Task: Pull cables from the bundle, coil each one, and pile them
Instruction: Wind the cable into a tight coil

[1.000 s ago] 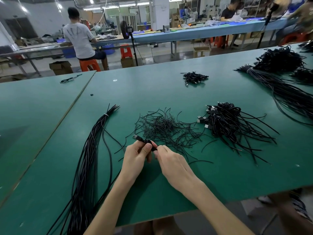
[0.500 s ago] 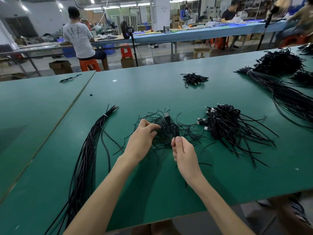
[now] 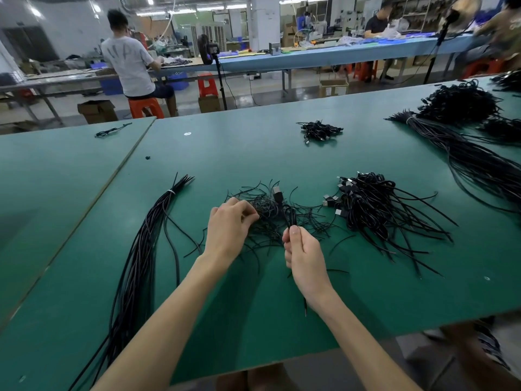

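Right now your right hand [image 3: 303, 255] pinches a folded black cable with a grey USB plug [image 3: 288, 215] between thumb and fingers, holding it upright just above the loose heap of thin black wire ties [image 3: 265, 207] in the middle of the green table [image 3: 239, 153]. Your left hand [image 3: 231, 224] sits on that heap with its fingers curled into the strands. Whether it has actually caught a tie I cannot tell, because the fingertips are buried. By my reading you are mid-cycle: this cable is gathered but not yet bound or set down. To your right, the pile of coiled black cables with plugs [image 3: 372, 207] lies apart from the held one and already holds a good many, so a fair share of the work looks done. To your left, though, the long tied bundle of straight black cables [image 3: 146, 244] is thick, running from its white band [image 3: 170, 192] down past the table's near edge, so plenty is left. A second long bundle [image 3: 462, 156] lies far right and a small cluster of coiled cables [image 3: 320, 130] sits further back; whether those are yours, the view does not say.
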Demonstrator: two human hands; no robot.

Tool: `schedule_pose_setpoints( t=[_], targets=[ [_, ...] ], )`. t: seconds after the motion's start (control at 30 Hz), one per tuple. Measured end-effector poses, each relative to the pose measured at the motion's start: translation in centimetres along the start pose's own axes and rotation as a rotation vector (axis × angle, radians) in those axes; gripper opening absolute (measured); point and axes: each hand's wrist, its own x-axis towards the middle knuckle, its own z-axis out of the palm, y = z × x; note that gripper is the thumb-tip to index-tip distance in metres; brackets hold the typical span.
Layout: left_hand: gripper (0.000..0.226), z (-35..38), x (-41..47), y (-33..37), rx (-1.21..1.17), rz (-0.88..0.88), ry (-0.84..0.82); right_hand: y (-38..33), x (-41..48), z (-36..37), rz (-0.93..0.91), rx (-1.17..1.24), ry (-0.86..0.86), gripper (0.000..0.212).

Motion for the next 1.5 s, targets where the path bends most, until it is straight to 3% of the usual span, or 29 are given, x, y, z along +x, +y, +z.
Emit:
schedule_pose_setpoints(
  t=[0.13,0.2,0.37,0.53,0.73,1.03,1.2,1.5],
  targets=[
    [0.007,-1.9,-1.1,1.1,-0.57,-0.293,-0.115,0.0,0.0,0.0,0.009,0.001,0.007,0.04],
    [0.021,-2.8,-1.9,1.4,-0.814,-0.406,-0.222,0.0,0.0,0.0,0.017,0.003,0.004,0.039],
    [0.046,-3.4,-3.5,2.5,-1.068,-0.481,-0.427,-0.2,-0.1,0.0,0.019,-0.043,-0.027,0.04],
    [0.06,-3.0,-4.1,3.5,-1.081,-0.387,-0.43,-0.3,-0.3,0.0,-0.01,-0.148,-0.044,0.041],
    [0.053,-2.5,-3.7,3.3,-1.009,-0.491,-0.392,-0.5,-0.5,0.3,-0.058,-0.195,-0.116,0.038],
    [0.047,-2.3,-4.0,2.0,-1.174,-0.551,-0.521,0.3,-0.3,0.6,-0.088,-0.168,-0.245,0.035],
    [0.052,-2.6,-4.0,1.4,-1.223,-0.446,-0.638,0.5,-0.2,0.5,-0.062,-0.097,-0.29,0.037],
    [0.047,-2.5,-4.5,0.4,-1.277,-0.398,-0.666,0.1,-0.3,0.4,-0.054,-0.054,-0.352,0.036]
  ],
)
